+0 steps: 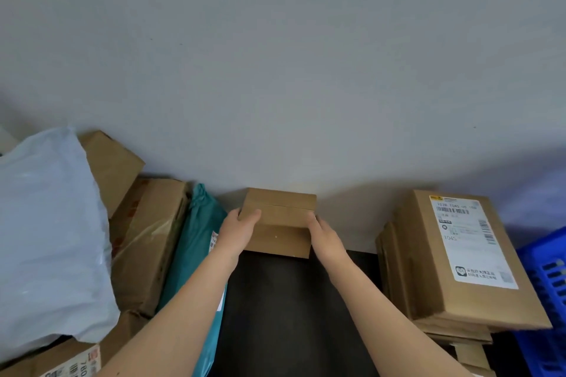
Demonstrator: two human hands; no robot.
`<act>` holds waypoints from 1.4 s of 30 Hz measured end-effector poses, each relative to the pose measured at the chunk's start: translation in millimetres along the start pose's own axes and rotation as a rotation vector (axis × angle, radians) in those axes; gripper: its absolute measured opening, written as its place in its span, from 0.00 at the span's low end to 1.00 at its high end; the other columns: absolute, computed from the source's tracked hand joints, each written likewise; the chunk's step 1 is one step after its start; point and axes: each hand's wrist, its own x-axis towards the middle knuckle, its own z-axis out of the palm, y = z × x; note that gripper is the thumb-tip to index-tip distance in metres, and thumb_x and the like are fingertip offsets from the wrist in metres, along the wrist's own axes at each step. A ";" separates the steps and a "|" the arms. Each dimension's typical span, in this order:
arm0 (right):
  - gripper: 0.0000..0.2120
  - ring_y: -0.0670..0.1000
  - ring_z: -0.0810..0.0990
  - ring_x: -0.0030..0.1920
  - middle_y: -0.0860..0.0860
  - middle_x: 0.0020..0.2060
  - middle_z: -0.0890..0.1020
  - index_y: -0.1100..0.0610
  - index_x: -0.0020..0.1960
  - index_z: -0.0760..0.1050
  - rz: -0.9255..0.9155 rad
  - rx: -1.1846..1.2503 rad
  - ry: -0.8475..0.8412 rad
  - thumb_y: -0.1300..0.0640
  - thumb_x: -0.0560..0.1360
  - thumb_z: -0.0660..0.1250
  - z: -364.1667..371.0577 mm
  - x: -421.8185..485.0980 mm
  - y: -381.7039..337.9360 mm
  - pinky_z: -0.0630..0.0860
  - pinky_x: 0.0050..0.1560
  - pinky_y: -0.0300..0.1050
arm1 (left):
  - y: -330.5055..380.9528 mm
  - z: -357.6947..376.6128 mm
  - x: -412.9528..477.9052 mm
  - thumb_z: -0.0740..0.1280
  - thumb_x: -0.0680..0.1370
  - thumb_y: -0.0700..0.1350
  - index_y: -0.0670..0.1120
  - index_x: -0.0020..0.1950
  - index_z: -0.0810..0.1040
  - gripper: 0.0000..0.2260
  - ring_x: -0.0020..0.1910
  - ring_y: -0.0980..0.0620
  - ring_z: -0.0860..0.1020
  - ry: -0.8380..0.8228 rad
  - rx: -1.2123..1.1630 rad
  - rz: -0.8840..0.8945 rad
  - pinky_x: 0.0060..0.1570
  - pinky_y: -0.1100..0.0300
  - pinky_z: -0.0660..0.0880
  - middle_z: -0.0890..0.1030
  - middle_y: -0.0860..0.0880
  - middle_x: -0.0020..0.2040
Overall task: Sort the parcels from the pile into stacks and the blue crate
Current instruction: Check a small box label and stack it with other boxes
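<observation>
A plain grey wall (275, 55) fills the upper half of the view, and a dark table (291, 315) runs up to it below. On the left lies the pile: a big pale blue plastic mailing bag (46, 239) slumps over the brown boxes. Behind it one cardboard box (110, 165) leans tilted against the wall, and a taped cardboard box (147, 239) stands just beside the bag. A teal mailing bag (196, 242) is wedged upright against that taped box. On the right stands a stack of cardboard boxes (422, 269); its top box carries a white shipping label (471, 242) with barcodes. The blue crate (548, 291) sits just right of the stack, cut off by the edge of the view. Between pile and stack, at the far edge of the table near the wall, is a small cardboard box (280, 220), well apart from the crate. The person holds it with both bare arms stretched forward. The left hand (237, 231) grips its left side, with fingers curled over the top edge. The right hand (326, 236) clasps its right side, with fingers wrapped round the corner. Whether the small box rests on the table or is lifted just clear of it cannot be told.
</observation>
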 end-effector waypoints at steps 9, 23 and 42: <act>0.29 0.55 0.66 0.71 0.51 0.72 0.67 0.50 0.76 0.59 0.024 0.257 0.068 0.38 0.80 0.53 -3.9 -13.3 10.5 0.65 0.71 0.55 | -3.0 9.8 -15.5 0.62 0.80 0.52 0.44 0.75 0.61 0.26 0.70 0.46 0.67 0.025 -0.089 -0.014 0.67 0.52 0.65 0.67 0.47 0.72; 0.31 0.50 0.74 0.54 0.48 0.53 0.72 0.46 0.66 0.59 -0.072 0.462 0.139 0.46 0.70 0.73 -25.3 -79.2 44.1 0.75 0.57 0.51 | -26.9 15.7 -89.1 0.77 0.67 0.57 0.46 0.58 0.69 0.28 0.52 0.52 0.76 0.025 -0.177 0.083 0.50 0.58 0.73 0.76 0.49 0.54; 0.40 0.54 0.72 0.62 0.52 0.64 0.72 0.52 0.75 0.58 0.086 0.095 0.110 0.43 0.70 0.73 -5.8 -111.5 109.4 0.73 0.63 0.52 | -93.1 17.2 -118.3 0.72 0.69 0.63 0.50 0.66 0.69 0.32 0.58 0.49 0.74 -0.140 0.242 0.000 0.60 0.48 0.74 0.75 0.50 0.59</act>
